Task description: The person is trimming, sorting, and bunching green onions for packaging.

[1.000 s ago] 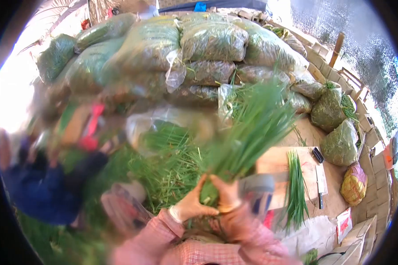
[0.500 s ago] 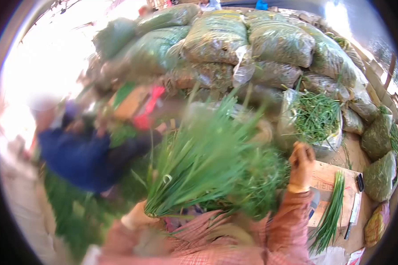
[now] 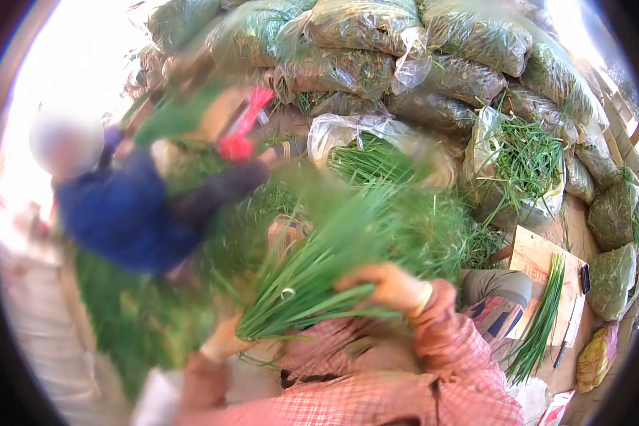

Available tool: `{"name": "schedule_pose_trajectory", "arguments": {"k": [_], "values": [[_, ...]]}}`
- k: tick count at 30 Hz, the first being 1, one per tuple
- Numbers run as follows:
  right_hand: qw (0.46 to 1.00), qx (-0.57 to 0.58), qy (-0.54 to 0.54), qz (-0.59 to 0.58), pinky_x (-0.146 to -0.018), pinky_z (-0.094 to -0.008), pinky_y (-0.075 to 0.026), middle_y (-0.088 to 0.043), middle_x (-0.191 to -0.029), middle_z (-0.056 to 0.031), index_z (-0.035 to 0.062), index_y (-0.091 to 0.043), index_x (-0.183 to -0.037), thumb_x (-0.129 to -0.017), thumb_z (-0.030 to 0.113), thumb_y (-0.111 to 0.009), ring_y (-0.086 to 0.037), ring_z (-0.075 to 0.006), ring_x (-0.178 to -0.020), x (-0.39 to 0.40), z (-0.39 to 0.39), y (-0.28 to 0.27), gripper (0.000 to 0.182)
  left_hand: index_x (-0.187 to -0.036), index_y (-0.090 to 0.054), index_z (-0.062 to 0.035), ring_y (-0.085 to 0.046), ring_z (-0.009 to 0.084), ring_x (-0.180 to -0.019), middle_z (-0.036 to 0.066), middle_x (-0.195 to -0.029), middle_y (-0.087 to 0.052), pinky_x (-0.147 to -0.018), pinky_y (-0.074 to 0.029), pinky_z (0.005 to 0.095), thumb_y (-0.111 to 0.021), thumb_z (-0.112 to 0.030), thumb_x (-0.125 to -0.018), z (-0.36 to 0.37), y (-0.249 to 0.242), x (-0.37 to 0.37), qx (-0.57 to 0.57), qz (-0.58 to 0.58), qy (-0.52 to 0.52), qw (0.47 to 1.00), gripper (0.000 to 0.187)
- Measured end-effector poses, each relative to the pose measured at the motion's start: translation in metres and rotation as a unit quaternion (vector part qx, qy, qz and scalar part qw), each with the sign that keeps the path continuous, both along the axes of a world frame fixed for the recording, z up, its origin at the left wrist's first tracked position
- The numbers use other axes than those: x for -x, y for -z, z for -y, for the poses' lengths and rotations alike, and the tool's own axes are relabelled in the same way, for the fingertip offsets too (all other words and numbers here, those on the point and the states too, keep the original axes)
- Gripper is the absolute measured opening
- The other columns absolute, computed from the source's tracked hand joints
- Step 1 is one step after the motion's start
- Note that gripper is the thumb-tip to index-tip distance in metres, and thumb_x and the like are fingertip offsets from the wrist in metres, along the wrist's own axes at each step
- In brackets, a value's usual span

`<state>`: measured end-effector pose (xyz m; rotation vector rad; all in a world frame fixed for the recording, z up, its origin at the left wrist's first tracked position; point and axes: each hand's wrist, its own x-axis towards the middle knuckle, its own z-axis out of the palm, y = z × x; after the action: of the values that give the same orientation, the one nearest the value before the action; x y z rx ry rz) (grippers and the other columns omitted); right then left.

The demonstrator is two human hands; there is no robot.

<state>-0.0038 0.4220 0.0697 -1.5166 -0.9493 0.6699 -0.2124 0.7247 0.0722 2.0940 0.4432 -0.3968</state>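
A thick bunch of long green chives point(image 3: 319, 263) fans out up and to the right in front of my body. My left hand point(image 3: 224, 339) is closed around its base at the lower left. My right hand point(image 3: 389, 285) is at the right side of the bunch, its bent fingers closed on some of the leaves; motion blurs the fingertips. A small pale ring or curled strip point(image 3: 287, 292) shows on the stalks. To the right, a separate chive bundle point(image 3: 543, 319) lies across a wooden board point(image 3: 529, 248), beside a knife point(image 3: 568, 334).
Stuffed plastic sacks point(image 3: 348, 71) are piled behind. An open bag of greens point(image 3: 522, 160) stands at the right, and another open bag point(image 3: 334, 135) holds chives. Loose greens point(image 3: 135, 319) cover the ground. At the left sits a co-worker in a blue sleeve point(image 3: 128, 220).
My right hand has moved left and down from beside the board to the bunch. My left hand still grips the base. The view has tilted down, and the co-worker's arm has shifted.
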Motion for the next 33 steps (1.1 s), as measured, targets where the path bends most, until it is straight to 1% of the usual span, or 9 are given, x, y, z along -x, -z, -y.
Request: {"name": "schedule_pose_trajectory", "arguments": {"k": [2, 3, 5, 6, 10, 17, 24, 30, 33], "values": [[0.997, 0.069, 0.032, -0.02, -0.075, -0.0254, -0.046, -0.063, -0.095, -0.0037, 0.0087, -0.064, -0.098, -0.081, 0.017, -0.058, -0.057, -0.0119, -0.087, -0.002, 0.02, -0.014, 0.02, -0.109, -0.056, -0.0013, -0.058, 0.0129, -0.089, 0.009, -0.1, -0.063, -0.081, -0.045, 0.0285, -0.075, -0.019, -0.065, -0.005, 0.007, 0.001, -0.004, 0.018, 0.009, 1.0, 0.051], [0.982, 0.039, 0.182, 0.016, -0.07, -0.0248, -0.046, -0.063, -0.092, -0.0033, 0.0079, -0.064, -0.096, -0.08, 0.015, -0.059, -0.056, -0.0105, -0.082, -0.005, 0.029, -0.017, 0.018, -0.109, -0.056, -0.0018, -0.058, 0.0133, -0.089, 0.009, -0.099, -0.063, -0.081, -0.045, 0.0286, -0.075, -0.02, -0.066, -0.005, 0.011, 0.002, -0.004, 0.026, 0.012, 1.0, 0.05], [0.862, -0.141, 0.438, -0.213, -0.044, -0.0172, -0.028, -0.052, -0.065, 0.0039, 0.005, -0.061, -0.088, -0.081, 0.014, -0.059, -0.038, -0.0028, -0.05, -0.025, 0.042, -0.04, 0.012, -0.11, -0.054, -0.0028, -0.058, 0.0178, -0.088, 0.012, -0.097, -0.063, -0.078, -0.046, 0.0309, -0.072, -0.021, -0.069, -0.004, 0.007, -0.001, -0.025, 0.008, 0.035, 0.999, 0.048], [0.823, -0.179, 0.504, -0.19, -0.041, -0.0169, -0.022, -0.044, -0.06, 0.0073, 0.0045, -0.061, -0.09, -0.081, 0.013, -0.059, -0.031, -0.0014, -0.046, -0.038, 0.045, -0.039, 0.012, -0.11, -0.053, -0.0034, -0.059, 0.02, -0.087, 0.013, -0.096, -0.062, -0.077, -0.046, 0.0321, -0.07, -0.022, -0.071, -0.004, 0.006, -0.002, -0.037, 0.0, 0.048, 0.998, 0.047], [0.866, -0.163, 0.376, -0.287, -0.041, -0.0179, -0.025, -0.047, -0.061, 0.0049, 0.0032, -0.059, -0.094, -0.081, 0.008, -0.059, -0.035, -0.0035, -0.045, -0.04, 0.031, -0.037, 0.014, -0.107, -0.054, -0.0033, -0.059, 0.0212, -0.085, 0.014, -0.094, -0.062, -0.075, -0.046, 0.0328, -0.068, -0.019, -0.07, -0.012, 0.023, 0.001, -0.045, 0.021, 0.059, 0.997, 0.043], [0.82, -0.234, 0.287, -0.436, -0.043, -0.0215, -0.038, -0.056, -0.069, -0.0056, 0.0005, -0.056, -0.091, -0.082, 0.006, -0.057, -0.046, -0.0107, -0.047, -0.021, 0.009, -0.016, 0.01, -0.111, -0.053, -0.0022, -0.057, 0.0181, -0.09, 0.01, -0.1, -0.061, -0.08, -0.045, 0.0308, -0.071, -0.019, -0.071, -0.023, 0.043, 0.011, -0.027, 0.024, 0.06, 0.998, 0.047], [0.882, -0.081, 0.376, -0.271, -0.044, -0.0225, -0.041, -0.059, -0.069, -0.0089, -0.0011, -0.057, -0.086, -0.082, 0.007, -0.058, -0.053, -0.0123, -0.051, -0.021, 0.022, -0.026, 0.009, -0.113, -0.052, -0.0026, -0.058, 0.0168, -0.09, 0.01, -0.1, -0.062, -0.08, -0.045, 0.0296, -0.072, -0.022, -0.07, -0.017, 0.039, 0.003, -0.052, 0.03, 0.089, 0.994, 0.052], [0.832, -0.135, 0.524, -0.122, -0.042, -0.0198, -0.036, -0.051, -0.061, -0.0007, 0.0039, -0.058, -0.083, -0.083, 0.016, -0.059, -0.044, -0.0084, -0.047, -0.074, 0.108, -0.021, 0.012, -0.115, -0.051, -0.0097, -0.06, 0.0291, -0.089, 0.015, -0.096, -0.062, -0.075, -0.047, 0.0343, -0.063, -0.023, -0.074, -0.006, 0.02, -0.02, -0.074, -0.065, 0.102, 0.99, 0.044], [0.735, -0.233, 0.628, -0.104, -0.048, -0.0206, -0.038, -0.049, -0.067, 0.0, 0.0008, -0.059, -0.089, -0.087, 0.017, -0.054, -0.042, -0.0078, -0.055, -0.119, 0.235, -0.02, 0.017, -0.113, -0.052, -0.0094, -0.061, 0.0279, -0.088, 0.015, -0.094, -0.062, -0.074, -0.047, 0.0345, -0.064, -0.022, -0.074, -0.023, 0.039, -0.001, -0.088, -0.017, 0.1, 0.991, 0.044]]}}
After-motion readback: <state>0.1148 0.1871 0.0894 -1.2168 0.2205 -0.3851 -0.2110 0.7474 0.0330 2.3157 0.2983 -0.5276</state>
